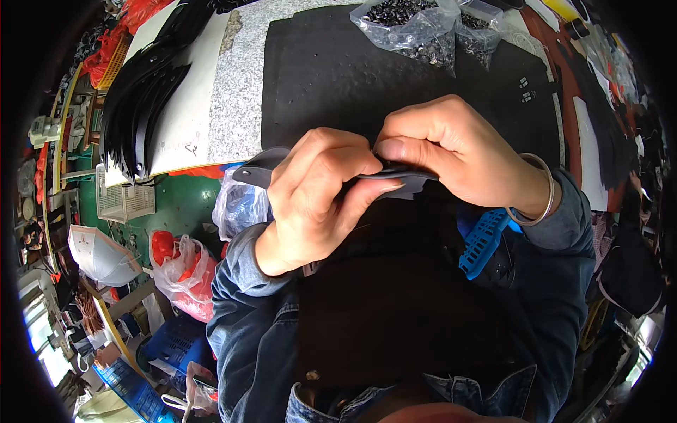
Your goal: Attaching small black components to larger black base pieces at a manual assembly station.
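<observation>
A black leather-like strap (259,169) is bent between my two hands, just over the near edge of the table. My left hand (310,190) is closed round it, thumb underneath and fingers above. The strap's rounded end, with a small metal stud in it, sticks out to the left of that hand. My right hand (458,151), with a bangle at the wrist, pinches the strap's other part with thumb and forefinger. The fingertips nearly meet, so whatever lies between them is hidden.
A black mat (317,77) covers the speckled tabletop (236,106). At its far side lie an open plastic bag (427,49) of small dark fittings and a second bag (478,44). Small metal pieces (525,88) lie at right. Black straps (134,106) are piled at far left.
</observation>
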Available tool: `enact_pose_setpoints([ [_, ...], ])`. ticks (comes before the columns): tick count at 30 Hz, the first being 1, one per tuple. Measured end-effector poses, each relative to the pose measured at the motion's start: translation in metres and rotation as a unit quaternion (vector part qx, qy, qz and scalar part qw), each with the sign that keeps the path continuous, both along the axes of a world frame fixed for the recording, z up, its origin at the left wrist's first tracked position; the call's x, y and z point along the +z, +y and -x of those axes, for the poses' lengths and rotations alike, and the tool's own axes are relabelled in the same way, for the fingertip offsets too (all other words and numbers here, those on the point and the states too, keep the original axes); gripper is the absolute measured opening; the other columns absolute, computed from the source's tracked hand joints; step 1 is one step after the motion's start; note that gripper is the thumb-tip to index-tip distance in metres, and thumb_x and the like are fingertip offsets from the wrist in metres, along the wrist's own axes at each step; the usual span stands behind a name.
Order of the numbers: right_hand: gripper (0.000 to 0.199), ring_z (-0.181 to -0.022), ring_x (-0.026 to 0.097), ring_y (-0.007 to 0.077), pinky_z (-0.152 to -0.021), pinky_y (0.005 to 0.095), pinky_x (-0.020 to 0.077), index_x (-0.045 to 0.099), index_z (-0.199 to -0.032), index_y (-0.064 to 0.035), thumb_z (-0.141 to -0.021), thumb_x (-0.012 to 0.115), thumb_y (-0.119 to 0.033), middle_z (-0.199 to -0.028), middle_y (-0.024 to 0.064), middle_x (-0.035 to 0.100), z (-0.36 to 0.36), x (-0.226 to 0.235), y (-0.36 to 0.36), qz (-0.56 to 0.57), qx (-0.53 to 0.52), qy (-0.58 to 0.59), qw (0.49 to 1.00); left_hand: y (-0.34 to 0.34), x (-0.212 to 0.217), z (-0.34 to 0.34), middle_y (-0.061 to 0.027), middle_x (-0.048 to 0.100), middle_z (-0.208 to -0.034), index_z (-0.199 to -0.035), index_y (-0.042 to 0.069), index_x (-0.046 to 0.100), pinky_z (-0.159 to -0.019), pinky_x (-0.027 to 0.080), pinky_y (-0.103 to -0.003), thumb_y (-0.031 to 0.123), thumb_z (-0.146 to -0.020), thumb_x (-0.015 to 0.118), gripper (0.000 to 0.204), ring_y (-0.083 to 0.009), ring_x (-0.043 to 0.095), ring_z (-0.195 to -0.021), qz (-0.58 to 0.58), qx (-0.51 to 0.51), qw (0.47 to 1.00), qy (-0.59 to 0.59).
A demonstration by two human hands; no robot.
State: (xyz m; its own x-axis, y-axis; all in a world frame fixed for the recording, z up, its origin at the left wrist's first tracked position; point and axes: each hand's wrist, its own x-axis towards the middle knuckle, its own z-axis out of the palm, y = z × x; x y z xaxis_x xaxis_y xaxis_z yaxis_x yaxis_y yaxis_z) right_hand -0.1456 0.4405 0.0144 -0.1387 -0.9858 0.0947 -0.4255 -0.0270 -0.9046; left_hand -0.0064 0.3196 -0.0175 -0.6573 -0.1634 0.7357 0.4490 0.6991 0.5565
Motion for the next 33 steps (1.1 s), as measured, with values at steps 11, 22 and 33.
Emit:
enact_pose_setpoints([
  [11, 0.023, -0.057, 0.052, 0.0259, -0.050, 0.0347, 0.0418, 0.056, -0.084, 0.0013, -0.076, 0.069, -0.017, -0.072, 0.0108, 0.051, -0.025, 0.011, 0.024, 0.109, 0.000, 0.218, 0.970, 0.015, 0.006, -0.022, -0.0094, 0.058, -0.082, -0.087, -0.001, 0.055, -0.065, 0.046, -0.028, 0.003, -0.075, 0.070, 0.019, -0.0181, 0.058, -0.072, -0.179, -0.082, 0.969, -0.150],
  [22, 0.028, -0.060, 0.055, 0.0238, -0.054, 0.0306, 0.0423, 0.057, -0.088, 0.0069, -0.088, 0.054, -0.021, -0.074, 0.0144, 0.056, -0.023, -0.011, 0.036, 0.088, 0.052, 0.131, 0.986, 0.040, -0.006, -0.039, -0.0102, 0.056, -0.083, -0.088, 0.004, 0.052, -0.066, 0.044, -0.037, 0.014, -0.072, 0.071, 0.027, -0.0318, 0.057, -0.075, -0.201, -0.007, 0.972, -0.122],
  [33, 0.033, -0.080, 0.051, 0.0126, -0.073, 0.0257, 0.0437, 0.045, -0.120, 0.0040, -0.093, 0.047, -0.015, -0.107, 0.0116, 0.052, -0.010, -0.051, 0.035, 0.117, 0.001, -0.097, 0.988, 0.012, 0.021, -0.117, -0.0188, 0.062, -0.080, -0.094, 0.000, 0.058, -0.064, 0.049, -0.038, 0.005, -0.076, 0.061, 0.019, -0.0361, 0.060, -0.073, -0.033, 0.276, 0.870, -0.408],
])
